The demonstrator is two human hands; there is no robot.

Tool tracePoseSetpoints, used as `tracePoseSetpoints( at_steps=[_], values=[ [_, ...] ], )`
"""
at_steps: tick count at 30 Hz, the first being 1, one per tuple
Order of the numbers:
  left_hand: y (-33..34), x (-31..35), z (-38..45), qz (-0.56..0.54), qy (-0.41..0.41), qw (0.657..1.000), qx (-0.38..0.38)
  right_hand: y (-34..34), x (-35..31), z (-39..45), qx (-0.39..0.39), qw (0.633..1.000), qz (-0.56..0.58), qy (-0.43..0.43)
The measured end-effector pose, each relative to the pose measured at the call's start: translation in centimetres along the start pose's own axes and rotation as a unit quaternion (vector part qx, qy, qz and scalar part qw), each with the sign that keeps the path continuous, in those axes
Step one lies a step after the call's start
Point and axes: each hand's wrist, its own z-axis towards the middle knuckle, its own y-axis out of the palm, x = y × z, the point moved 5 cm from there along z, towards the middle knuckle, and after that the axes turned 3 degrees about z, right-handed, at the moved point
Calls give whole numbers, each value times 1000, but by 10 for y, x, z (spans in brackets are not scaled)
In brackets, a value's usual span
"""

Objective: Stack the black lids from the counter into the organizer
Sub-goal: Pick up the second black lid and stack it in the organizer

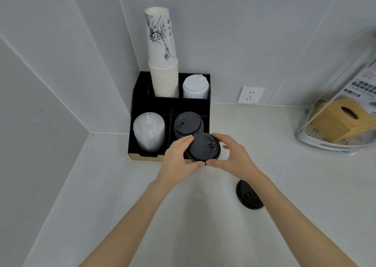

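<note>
A black cardboard organizer (140,144) stands in the counter's corner. Its front right compartment holds a stack of black lids (188,125). Both hands grip one black lid (203,147) just in front of that compartment, above the organizer's front edge. My left hand (179,157) holds the lid's left side and my right hand (230,155) holds its right side; the thumbs meet under its near edge. Another black lid (249,194) lies flat on the counter, to the right of my right forearm.
The organizer also holds clear lids (148,131) front left, a tall stack of paper cups (162,63) and white lids (195,86) at the back. A tissue box (341,120) in a clear holder sits at the far right. A wall socket (251,95) is behind.
</note>
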Motion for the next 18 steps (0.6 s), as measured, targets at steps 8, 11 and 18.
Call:
tracePoseSetpoints(
  at_steps=[8,11,18],
  values=[
    [-37,-2,22,-5,6,1000,26,6,-36,37,13,999,1,-41],
    [-43,-8,35,-9,5,1000,26,5,-42,52,22,999,2,-41],
    [-39,-25,62,-20,-13,1000,20,9,-38,78,22,999,2,-26]
  ],
)
